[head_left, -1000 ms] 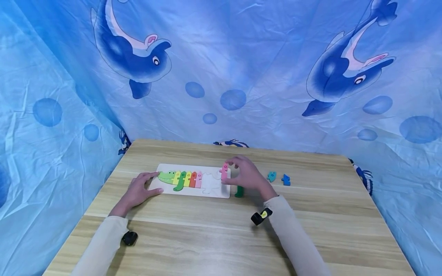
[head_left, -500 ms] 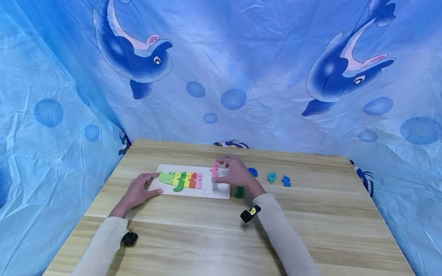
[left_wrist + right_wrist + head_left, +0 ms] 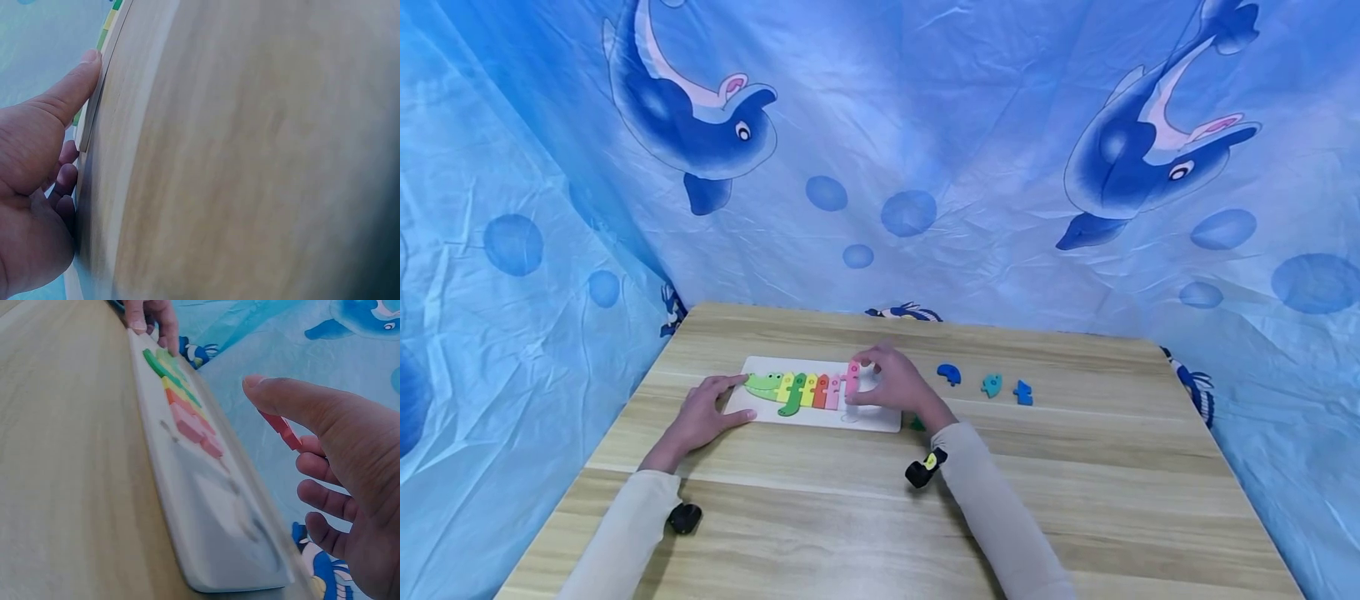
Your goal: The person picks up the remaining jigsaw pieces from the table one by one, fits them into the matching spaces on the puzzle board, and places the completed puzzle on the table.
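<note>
A white puzzle board (image 3: 880, 420) lies on the table, with a crocodile head and several coloured body pieces (image 3: 808, 390) seated in its left part. My left hand (image 3: 700, 414) holds the board's left end, thumb at the near edge and forefinger by the crocodile's snout. Over the recess right of the light pink piece (image 3: 832, 392), my right hand (image 3: 891, 382) pinches a darker pink puzzle piece (image 3: 852, 381) upright between thumb and fingertips. In the right wrist view this pink piece (image 3: 281, 430) shows above the board, apart from it.
Right of the board lie a blue rounded piece (image 3: 949, 372), a teal piece (image 3: 992, 384) and a blue piece (image 3: 1023, 392). A green piece (image 3: 917, 424) is mostly hidden under my right wrist. A blue dolphin-print curtain (image 3: 865, 167) stands behind the wooden table (image 3: 820, 517).
My right hand has carried the pink piece left across the board, close to the seated light pink piece. The blue rounded piece has come into view. My left hand stays put.
</note>
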Motion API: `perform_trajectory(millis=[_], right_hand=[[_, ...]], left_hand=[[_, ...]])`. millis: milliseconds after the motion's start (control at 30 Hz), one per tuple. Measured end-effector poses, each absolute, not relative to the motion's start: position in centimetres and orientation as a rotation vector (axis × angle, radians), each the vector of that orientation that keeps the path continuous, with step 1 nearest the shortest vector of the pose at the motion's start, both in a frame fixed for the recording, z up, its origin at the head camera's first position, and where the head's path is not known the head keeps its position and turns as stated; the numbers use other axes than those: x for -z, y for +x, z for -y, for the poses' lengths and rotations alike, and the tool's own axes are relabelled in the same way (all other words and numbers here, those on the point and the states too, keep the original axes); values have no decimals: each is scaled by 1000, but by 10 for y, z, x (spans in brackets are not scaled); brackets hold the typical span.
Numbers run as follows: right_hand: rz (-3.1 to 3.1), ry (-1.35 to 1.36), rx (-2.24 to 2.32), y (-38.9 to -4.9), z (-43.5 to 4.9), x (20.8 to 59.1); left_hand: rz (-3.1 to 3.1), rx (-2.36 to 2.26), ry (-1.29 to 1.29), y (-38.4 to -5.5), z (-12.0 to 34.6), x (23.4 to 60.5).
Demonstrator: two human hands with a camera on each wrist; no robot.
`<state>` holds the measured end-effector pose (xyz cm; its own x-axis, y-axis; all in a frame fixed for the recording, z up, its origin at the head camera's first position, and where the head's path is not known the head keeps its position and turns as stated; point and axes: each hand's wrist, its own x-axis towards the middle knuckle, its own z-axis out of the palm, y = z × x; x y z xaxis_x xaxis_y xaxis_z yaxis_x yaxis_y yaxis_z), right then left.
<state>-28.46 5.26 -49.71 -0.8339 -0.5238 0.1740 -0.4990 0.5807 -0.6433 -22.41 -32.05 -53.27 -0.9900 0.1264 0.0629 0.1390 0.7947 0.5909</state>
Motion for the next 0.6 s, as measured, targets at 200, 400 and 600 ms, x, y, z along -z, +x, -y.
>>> perform_trajectory(millis=[200,400,600], right_hand=[[-2775,-896,1077,-286,-46,511],[-2764,-879,1085,-287,-41,518],[-2750,-818,1059,-287,-37,522]], left_hand=[[2964,981,-210,-225,321,534],[2959,983,-219,-225,321,532],[2948,990,-232,-224,319,530]])
